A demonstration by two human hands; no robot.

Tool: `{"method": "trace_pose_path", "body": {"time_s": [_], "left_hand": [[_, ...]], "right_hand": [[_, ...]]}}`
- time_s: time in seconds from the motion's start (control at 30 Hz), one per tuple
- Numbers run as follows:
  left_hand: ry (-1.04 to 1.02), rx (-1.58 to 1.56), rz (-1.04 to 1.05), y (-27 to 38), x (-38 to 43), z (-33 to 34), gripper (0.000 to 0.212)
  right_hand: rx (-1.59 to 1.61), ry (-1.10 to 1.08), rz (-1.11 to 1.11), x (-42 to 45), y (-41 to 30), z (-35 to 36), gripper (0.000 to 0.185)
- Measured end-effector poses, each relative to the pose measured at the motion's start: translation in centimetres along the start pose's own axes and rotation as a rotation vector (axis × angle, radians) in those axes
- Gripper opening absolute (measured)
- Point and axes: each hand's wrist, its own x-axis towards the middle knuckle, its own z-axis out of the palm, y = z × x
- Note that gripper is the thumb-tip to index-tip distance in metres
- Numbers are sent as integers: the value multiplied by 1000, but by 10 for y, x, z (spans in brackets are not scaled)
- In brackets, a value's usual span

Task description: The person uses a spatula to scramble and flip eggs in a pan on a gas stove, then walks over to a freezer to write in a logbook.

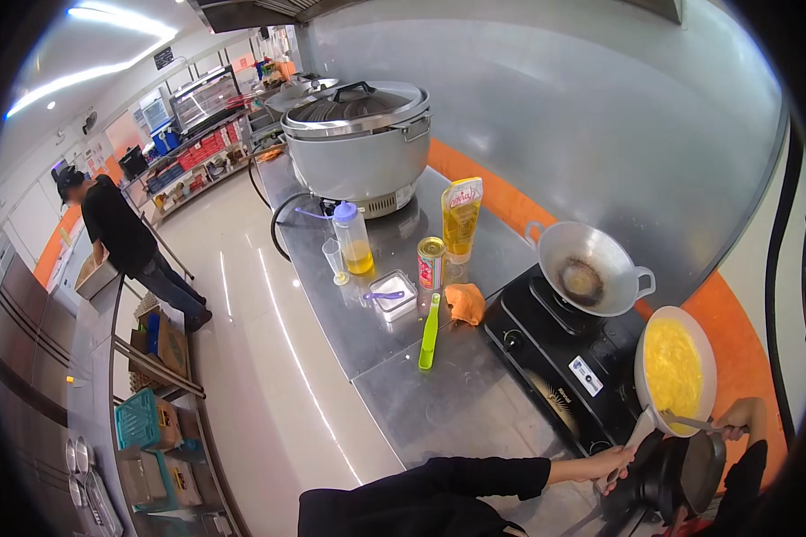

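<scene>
At the lower right, my left hand point(612, 466) is closed around the handle of a pale frying pan point(708, 349). Yellow beaten egg point(673, 366) lies in that pan, which is tilted over the right side of a black gas stove point(544, 362). My right hand point(739, 421) grips a fork point(688, 421), whose tines touch the egg near the pan's lower edge. A small two-handled metal wok point(588, 268) with a browned bottom rests on the stove's other burner.
A large rice cooker point(359, 154), an oil squeeze bottle point(357, 248), a yellow oil pouch point(461, 225), a can point(430, 268), a white tub point(397, 307), an orange cloth point(465, 304) and a green spoon point(430, 335) stand on the steel counter. Dark pans point(702, 473) sit lower right. Another person point(124, 231) stands far left.
</scene>
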Motion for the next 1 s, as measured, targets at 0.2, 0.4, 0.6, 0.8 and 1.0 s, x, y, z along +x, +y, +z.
{"method": "trace_pose_path", "body": {"time_s": [0.2,0.4,0.6,0.8,1.0], "left_hand": [[-27,55,-1,-6,6,5,48],[-32,183,90,8,-2,-19,52],[-67,117,3,21,-8,5,44],[-78,90,-12,20,-12,6,41],[-67,82,-20,22,-14,4,42]], "right_hand": [[10,-65,-100,-14,-15,2,27],[129,-111,-22,-17,-118,-36,46],[198,-133,58,-1,-128,-22,34],[252,16,24,15,-102,4,32],[874,39,59,1,-62,16,29]]}}
